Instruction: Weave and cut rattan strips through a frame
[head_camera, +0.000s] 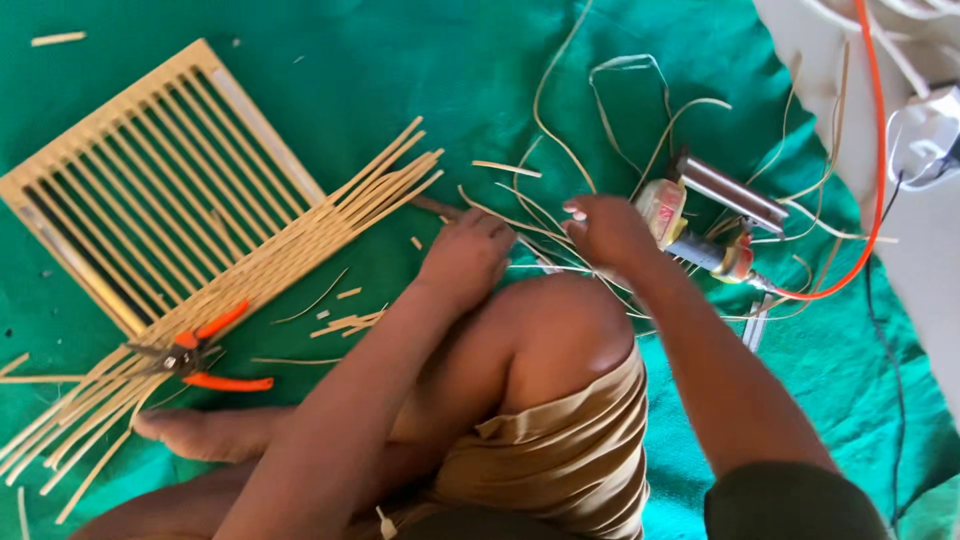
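Cane strips (530, 225) handled on green cloth (400, 70), just past the raised knee (560, 320).
Left hand (468, 255) is curled shut over the strips; right hand (605, 232) fingers are pinched together on them. Cutters (195, 355) are laid on a strip bundle (230, 300) beside a slatted frame (150, 180).

Green cloth (400, 60), orange-handled pliers (200, 358)

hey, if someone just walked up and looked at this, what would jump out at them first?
Probably the slatted bamboo frame at the upper left on the green cloth, with a long bundle of bamboo strips lying across its corner and orange-handled cutters on top of them. Next, in the middle above a bent knee, the left hand and right hand work among thin loose strips, and an orange cable runs down the right side.
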